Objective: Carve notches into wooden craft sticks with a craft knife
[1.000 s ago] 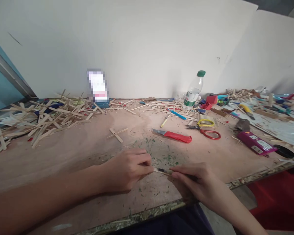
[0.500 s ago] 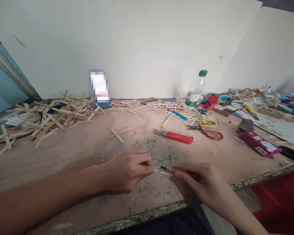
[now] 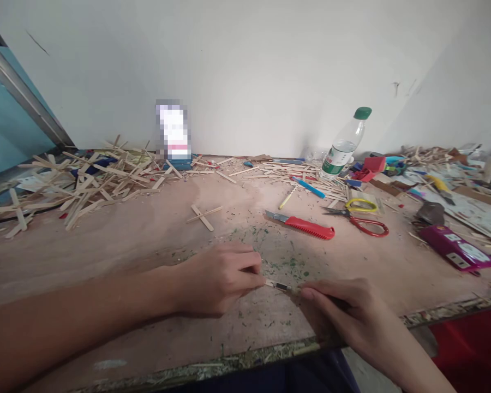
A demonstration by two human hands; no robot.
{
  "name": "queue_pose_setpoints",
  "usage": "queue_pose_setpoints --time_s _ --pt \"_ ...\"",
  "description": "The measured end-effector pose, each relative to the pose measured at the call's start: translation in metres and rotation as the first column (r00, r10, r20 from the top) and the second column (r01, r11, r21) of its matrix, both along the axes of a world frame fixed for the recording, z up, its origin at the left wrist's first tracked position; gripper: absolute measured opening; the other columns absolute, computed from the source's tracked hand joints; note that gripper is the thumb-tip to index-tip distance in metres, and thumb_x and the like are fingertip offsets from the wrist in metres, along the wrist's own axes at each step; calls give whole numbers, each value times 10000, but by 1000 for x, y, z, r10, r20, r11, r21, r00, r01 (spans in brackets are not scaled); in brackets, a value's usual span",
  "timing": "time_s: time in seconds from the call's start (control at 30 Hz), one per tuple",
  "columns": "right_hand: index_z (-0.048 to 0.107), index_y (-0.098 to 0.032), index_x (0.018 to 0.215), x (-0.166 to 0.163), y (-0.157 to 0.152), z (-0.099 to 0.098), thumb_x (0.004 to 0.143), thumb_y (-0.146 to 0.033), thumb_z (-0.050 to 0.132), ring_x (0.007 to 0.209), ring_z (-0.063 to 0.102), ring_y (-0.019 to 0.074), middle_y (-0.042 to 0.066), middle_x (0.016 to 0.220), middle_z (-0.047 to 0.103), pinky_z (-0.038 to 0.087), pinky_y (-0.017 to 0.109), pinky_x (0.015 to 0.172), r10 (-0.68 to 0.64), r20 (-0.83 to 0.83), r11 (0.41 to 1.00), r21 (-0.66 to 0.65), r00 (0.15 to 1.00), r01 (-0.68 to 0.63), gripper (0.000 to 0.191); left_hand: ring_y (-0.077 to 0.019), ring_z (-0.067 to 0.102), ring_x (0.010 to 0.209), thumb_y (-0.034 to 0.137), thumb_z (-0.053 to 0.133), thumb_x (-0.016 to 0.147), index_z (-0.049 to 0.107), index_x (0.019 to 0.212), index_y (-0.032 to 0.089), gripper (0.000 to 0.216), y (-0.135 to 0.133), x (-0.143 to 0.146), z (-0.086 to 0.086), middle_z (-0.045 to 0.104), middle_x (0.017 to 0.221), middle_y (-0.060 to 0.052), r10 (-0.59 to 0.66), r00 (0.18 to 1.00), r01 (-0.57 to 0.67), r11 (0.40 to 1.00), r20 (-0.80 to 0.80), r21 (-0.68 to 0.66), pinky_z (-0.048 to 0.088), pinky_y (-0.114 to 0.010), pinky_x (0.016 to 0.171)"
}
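Observation:
My left hand (image 3: 219, 278) rests on the plywood table (image 3: 126, 240) with its fingers curled, pinching the left end of a small wooden stick (image 3: 275, 284). My right hand (image 3: 343, 314) lies just to the right, fingers closed round a thin tool whose dark tip (image 3: 284, 287) presses on the stick. The handle is hidden in my hand, so I cannot name the tool. Green shavings are scattered on the table just behind both hands.
A red utility knife (image 3: 305, 224), red-and-yellow scissors (image 3: 362, 215), a blue pen (image 3: 309, 187) and a plastic bottle (image 3: 343, 146) lie behind. A heap of wooden sticks (image 3: 82, 183) fills the back left, with a stick cross (image 3: 202, 216) nearer. A purple box (image 3: 458, 248) sits right.
The view has shifted so that everything sits a little further right. Both hands stay together on the stick, and less of it shows between them.

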State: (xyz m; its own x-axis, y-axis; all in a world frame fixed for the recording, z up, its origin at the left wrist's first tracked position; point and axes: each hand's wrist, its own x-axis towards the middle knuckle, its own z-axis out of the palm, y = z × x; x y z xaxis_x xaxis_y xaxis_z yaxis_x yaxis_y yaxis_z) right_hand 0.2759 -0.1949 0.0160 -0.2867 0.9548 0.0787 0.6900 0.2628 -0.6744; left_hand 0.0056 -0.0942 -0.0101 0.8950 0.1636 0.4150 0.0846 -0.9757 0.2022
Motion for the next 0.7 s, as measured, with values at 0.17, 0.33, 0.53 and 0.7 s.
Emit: queue_pose_setpoints --time_s 0.17,0.33,0.53,0.7 --pt "786 -200 782 2 0 0 1093 -492 521 522 572 153 12 603 678 430 263 510 -4 6 1000 -30 1000 4 502 -208 626 855 68 570 961 653 1002 194 157 -1 -1 0 674 961 -55 22 999 -22 1000 -23 14 463 -356 792" --pt "772 -210 767 2 0 0 1087 -481 535 529 600 159 7 605 683 446 260 523 -3 -12 1000 -24 1000 2 482 -215 632 858 71 594 949 647 981 191 135 0 -1 0 666 963 -57 13 1000 -12 1000 -21 15 469 -362 792" --pt "758 -205 792 4 -2 -2 1100 -438 528 553 602 148 0 641 700 436 256 543 5 18 1000 -13 1000 -5 449 -205 619 843 67 569 961 662 973 185 150 -1 -1 0 673 953 -58 15 1000 -15 1000 -10 13 453 -350 789" --pt "725 -208 748 3 0 -3 1098 -418 546 529 564 131 -18 599 644 407 254 528 2 9 1000 -10 1000 -1 446 -206 610 837 67 547 970 679 954 173 170 0 1 -2 668 942 -60 7 1000 -7 1000 13 16 447 -355 774"
